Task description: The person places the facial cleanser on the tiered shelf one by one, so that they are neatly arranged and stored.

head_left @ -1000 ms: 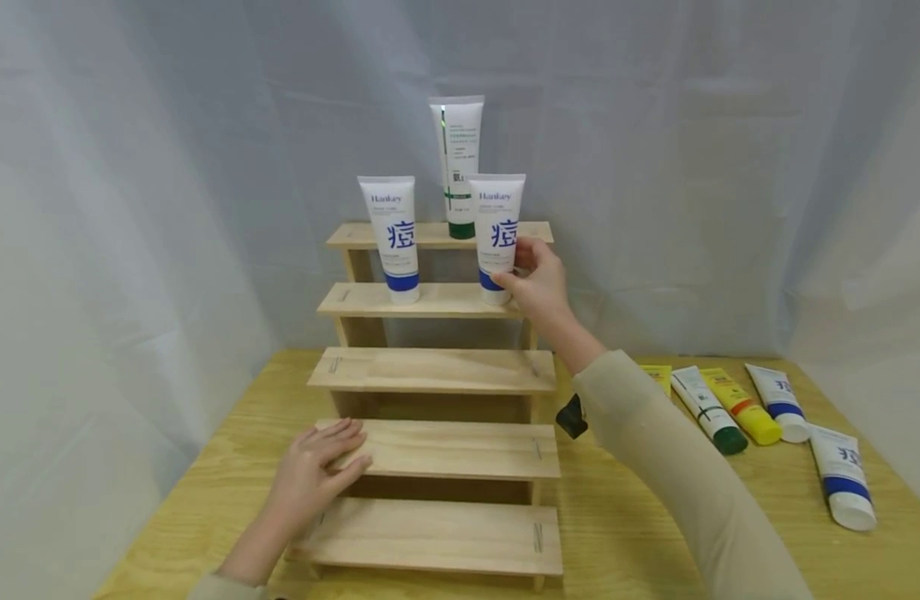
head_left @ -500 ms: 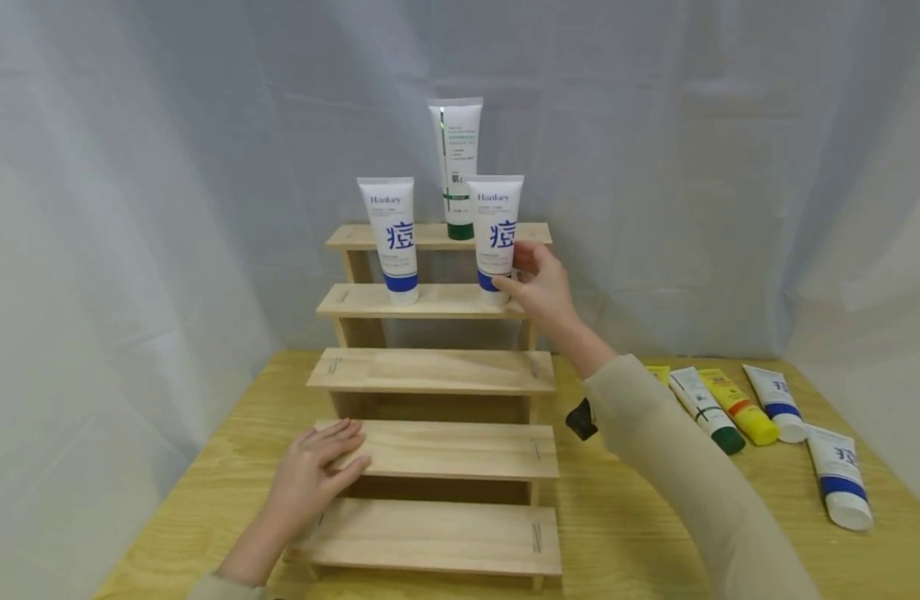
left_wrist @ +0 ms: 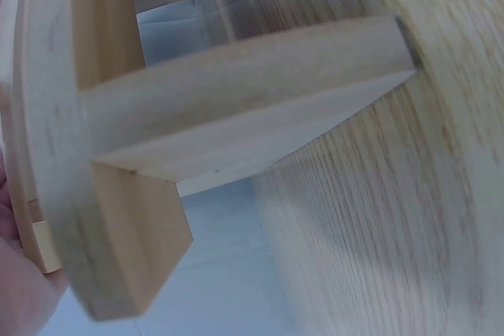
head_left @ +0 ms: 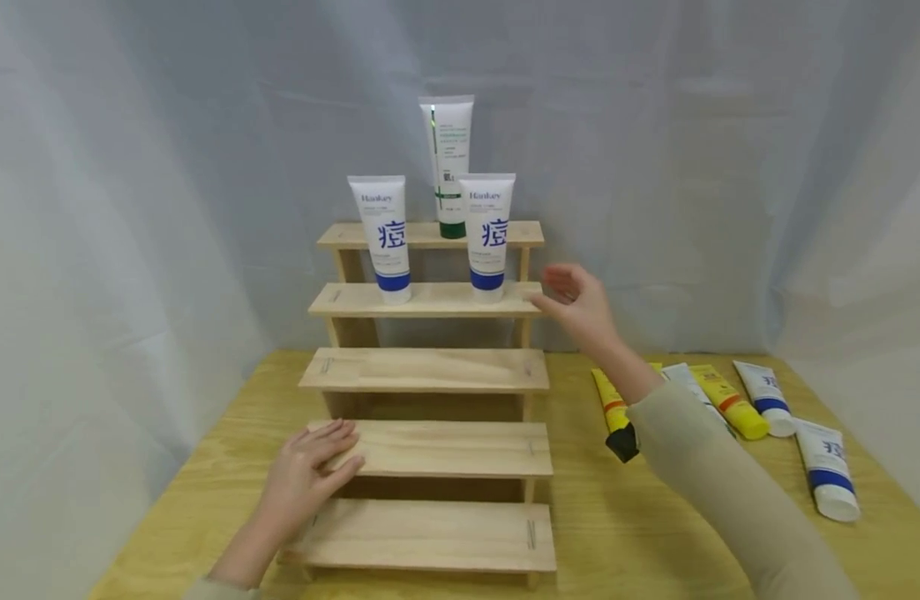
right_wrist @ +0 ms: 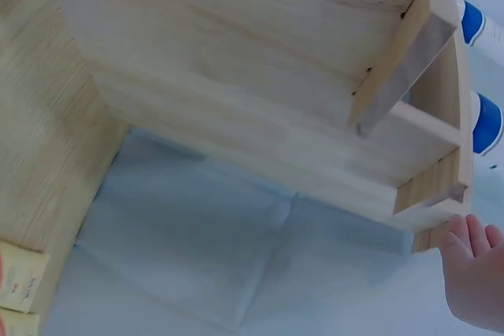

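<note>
A wooden tiered stand [head_left: 430, 371] holds two white-and-blue squeeze tubes on its second step from the top, a left tube [head_left: 388, 237] and a right tube [head_left: 487, 237], both upright on their caps. Behind them, a taller white tube with a green cap [head_left: 450, 167] stands on the top step. My right hand [head_left: 580, 308] is just off the right end of the tubes' step, with nothing in its fingers; the right wrist view shows this hand [right_wrist: 480, 269] beside the stand's end. On the second step from the bottom, my left hand [head_left: 306, 471] rests at the left end.
Several tubes lie on the wooden table [head_left: 602, 525] to the right, among them a yellow tube [head_left: 730, 404] and a white-and-blue tube [head_left: 827, 471]. My right forearm partly covers others. A pale curtain [head_left: 655, 167] hangs behind and at the sides.
My right hand has let go of the right white-and-blue tube and moved away to the right. That tube stays standing on the step. My left hand stays on its step.
</note>
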Action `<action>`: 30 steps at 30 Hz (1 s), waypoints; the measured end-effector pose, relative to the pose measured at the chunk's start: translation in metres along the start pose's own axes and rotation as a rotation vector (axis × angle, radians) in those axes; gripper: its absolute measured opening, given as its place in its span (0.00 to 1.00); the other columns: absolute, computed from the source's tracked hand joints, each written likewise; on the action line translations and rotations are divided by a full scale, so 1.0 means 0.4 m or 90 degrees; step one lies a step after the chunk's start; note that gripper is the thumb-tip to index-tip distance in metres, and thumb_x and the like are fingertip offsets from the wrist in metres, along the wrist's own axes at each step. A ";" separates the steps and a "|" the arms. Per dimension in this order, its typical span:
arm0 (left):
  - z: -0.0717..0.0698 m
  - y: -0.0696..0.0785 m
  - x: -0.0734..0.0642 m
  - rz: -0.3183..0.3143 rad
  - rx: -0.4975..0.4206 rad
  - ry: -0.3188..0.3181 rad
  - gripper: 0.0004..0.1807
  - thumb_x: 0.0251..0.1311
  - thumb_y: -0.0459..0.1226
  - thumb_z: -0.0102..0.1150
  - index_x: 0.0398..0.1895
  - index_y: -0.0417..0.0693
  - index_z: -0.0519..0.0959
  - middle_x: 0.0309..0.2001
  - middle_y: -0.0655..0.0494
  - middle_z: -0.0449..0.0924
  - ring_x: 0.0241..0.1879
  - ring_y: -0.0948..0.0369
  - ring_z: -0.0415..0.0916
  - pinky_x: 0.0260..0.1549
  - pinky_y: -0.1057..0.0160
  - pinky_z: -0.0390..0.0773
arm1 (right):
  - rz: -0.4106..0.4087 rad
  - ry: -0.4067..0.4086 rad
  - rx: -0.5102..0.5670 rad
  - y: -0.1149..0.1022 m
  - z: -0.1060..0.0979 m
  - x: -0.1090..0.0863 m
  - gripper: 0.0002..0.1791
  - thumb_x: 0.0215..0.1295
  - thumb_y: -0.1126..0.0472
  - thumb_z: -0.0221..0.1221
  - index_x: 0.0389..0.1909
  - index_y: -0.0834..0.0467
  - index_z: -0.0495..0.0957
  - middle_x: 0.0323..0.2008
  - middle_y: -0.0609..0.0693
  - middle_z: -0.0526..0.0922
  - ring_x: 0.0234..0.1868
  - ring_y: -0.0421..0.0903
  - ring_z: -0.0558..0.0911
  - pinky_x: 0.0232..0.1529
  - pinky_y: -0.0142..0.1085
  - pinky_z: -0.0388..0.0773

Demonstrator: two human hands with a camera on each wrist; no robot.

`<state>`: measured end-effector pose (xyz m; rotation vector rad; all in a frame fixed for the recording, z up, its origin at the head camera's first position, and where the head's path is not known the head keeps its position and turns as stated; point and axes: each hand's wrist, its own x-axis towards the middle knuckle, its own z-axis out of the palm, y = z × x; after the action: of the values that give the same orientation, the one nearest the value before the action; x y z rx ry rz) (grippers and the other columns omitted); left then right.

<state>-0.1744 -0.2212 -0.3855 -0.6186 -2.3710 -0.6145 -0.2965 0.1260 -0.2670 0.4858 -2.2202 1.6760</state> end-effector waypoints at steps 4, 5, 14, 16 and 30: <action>-0.004 0.001 -0.005 0.003 0.002 0.003 0.18 0.42 0.39 0.66 0.36 0.37 0.81 0.43 0.47 0.78 0.46 0.49 0.74 0.46 0.40 0.64 | 0.004 -0.004 -0.025 0.030 -0.025 -0.025 0.25 0.54 0.66 0.60 0.52 0.70 0.65 0.51 0.64 0.71 0.53 0.56 0.69 0.56 0.43 0.63; -0.004 0.001 -0.006 0.004 0.001 0.003 0.18 0.42 0.39 0.66 0.36 0.37 0.81 0.43 0.47 0.78 0.46 0.49 0.74 0.46 0.40 0.64 | 0.005 -0.006 -0.031 0.037 -0.033 -0.032 0.25 0.55 0.66 0.60 0.52 0.70 0.65 0.51 0.64 0.71 0.53 0.56 0.69 0.56 0.43 0.63; -0.002 -0.002 0.002 -0.005 -0.006 -0.010 0.19 0.44 0.40 0.66 0.38 0.37 0.81 0.45 0.47 0.78 0.47 0.49 0.73 0.46 0.39 0.64 | 0.062 -0.017 -0.086 0.104 -0.101 -0.085 0.26 0.56 0.63 0.59 0.53 0.70 0.64 0.52 0.66 0.69 0.54 0.58 0.68 0.56 0.45 0.62; -0.003 -0.001 0.004 -0.007 -0.009 -0.012 0.19 0.44 0.40 0.66 0.38 0.37 0.81 0.45 0.47 0.78 0.47 0.49 0.73 0.46 0.39 0.64 | 0.077 -0.022 -0.102 0.120 -0.112 -0.097 0.27 0.57 0.62 0.59 0.54 0.70 0.63 0.52 0.66 0.69 0.53 0.58 0.68 0.56 0.45 0.62; -0.006 0.002 0.005 -0.016 -0.007 -0.022 0.18 0.45 0.40 0.65 0.38 0.37 0.80 0.45 0.48 0.77 0.48 0.49 0.72 0.47 0.40 0.63 | 0.113 -0.058 -0.211 0.252 -0.173 -0.167 0.27 0.57 0.59 0.59 0.53 0.71 0.64 0.50 0.67 0.71 0.51 0.61 0.70 0.53 0.50 0.65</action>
<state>-0.1745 -0.2213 -0.3822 -0.6095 -2.4121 -0.6327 -0.2791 0.2236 -0.3649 0.2924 -2.6086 1.3429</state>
